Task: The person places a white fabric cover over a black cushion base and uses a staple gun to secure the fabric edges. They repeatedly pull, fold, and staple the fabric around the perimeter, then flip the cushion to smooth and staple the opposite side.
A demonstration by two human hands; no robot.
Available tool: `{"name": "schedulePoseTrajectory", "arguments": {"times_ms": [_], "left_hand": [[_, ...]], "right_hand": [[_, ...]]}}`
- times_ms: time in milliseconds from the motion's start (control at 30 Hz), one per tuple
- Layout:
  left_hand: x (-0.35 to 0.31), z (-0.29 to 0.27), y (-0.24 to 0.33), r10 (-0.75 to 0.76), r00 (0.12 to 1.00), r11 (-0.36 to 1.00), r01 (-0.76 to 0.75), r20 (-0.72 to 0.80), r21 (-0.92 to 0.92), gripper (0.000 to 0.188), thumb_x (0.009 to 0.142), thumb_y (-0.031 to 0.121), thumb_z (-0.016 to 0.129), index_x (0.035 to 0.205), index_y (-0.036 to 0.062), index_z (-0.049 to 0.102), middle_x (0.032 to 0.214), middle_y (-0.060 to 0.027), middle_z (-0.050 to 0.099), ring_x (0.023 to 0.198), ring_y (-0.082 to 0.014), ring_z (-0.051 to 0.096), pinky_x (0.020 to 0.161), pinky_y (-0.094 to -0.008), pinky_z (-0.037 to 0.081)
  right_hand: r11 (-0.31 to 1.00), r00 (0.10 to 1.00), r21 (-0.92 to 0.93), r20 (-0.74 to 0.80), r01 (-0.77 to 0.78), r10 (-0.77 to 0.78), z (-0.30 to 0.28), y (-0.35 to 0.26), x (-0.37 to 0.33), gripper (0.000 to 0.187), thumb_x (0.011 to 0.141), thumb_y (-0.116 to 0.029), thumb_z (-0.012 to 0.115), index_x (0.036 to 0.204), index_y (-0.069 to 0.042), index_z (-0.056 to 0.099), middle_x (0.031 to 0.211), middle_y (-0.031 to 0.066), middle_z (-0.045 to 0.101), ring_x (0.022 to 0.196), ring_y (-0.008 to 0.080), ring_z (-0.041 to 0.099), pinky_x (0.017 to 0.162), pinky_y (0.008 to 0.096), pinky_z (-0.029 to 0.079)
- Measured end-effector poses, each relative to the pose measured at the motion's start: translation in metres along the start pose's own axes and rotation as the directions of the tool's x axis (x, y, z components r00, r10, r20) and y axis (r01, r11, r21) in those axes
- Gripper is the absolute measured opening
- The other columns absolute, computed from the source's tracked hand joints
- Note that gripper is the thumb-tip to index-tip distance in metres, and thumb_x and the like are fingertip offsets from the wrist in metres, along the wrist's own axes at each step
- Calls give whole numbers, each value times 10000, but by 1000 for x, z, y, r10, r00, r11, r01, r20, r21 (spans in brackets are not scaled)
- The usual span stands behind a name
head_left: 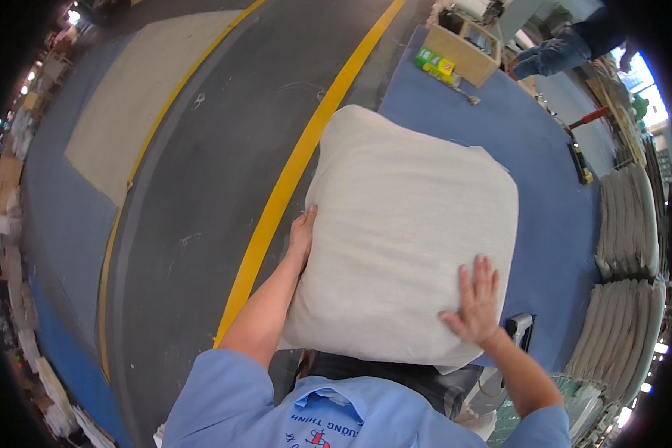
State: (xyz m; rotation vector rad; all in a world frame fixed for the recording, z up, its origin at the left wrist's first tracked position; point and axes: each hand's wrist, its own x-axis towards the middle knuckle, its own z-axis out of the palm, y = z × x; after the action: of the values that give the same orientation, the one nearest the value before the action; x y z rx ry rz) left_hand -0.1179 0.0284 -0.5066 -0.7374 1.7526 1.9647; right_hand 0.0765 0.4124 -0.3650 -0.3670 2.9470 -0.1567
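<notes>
A large, squarish cushion (414, 216) covered in off-white cloth lies in front of me, partly on a blue table (552, 201) and jutting out past its left edge. My left hand (302, 235) grips the cushion's left side, and its fingertips are partly hidden there. Flat on the cover near the lower right corner rests my right hand (476, 305), fingers spread. Close to that hand, beside the cushion, is a black and silver handheld tool (520, 328), partly covered.
At the table's far end stand a wooden box (467, 56) and a green-and-yellow packet (434, 64). Stacks of pale cloth-covered pieces (626, 220) line the right side. Another person's arm (556, 56) shows at the far right. A yellow line (299, 157) crosses the grey floor.
</notes>
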Motion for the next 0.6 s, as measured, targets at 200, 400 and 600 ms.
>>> {"name": "schedulePoseTrajectory", "arguments": {"times_ms": [200,400,600], "left_hand": [[16,-9,-19,-83,995,992,87,49,-90,621,1090,523,575,1318,-44,685,1242,-114,733,1113,-196,657,1001,-316,489],[19,3,-18,-72,991,993,82,109,-90,635,1092,541,556,1297,-43,698,1212,-115,737,1095,-193,658,987,-320,494],[37,-20,-23,-20,994,997,13,107,70,719,1060,595,570,1424,-21,631,1375,-140,678,1236,-271,631,1053,-372,477]], "right_hand": [[988,980,71,134,141,-149,1,-109,87,1158,911,-838,505,1638,38,291,1691,410,97,1585,589,47,1201,768,43],[952,968,201,56,230,-246,8,-173,161,1090,902,-774,570,1614,26,368,1700,368,156,1598,543,77,1215,752,82],[935,941,125,25,333,-339,12,-197,191,983,945,-693,546,1599,24,394,1715,319,190,1610,492,111,1239,709,127]]}}
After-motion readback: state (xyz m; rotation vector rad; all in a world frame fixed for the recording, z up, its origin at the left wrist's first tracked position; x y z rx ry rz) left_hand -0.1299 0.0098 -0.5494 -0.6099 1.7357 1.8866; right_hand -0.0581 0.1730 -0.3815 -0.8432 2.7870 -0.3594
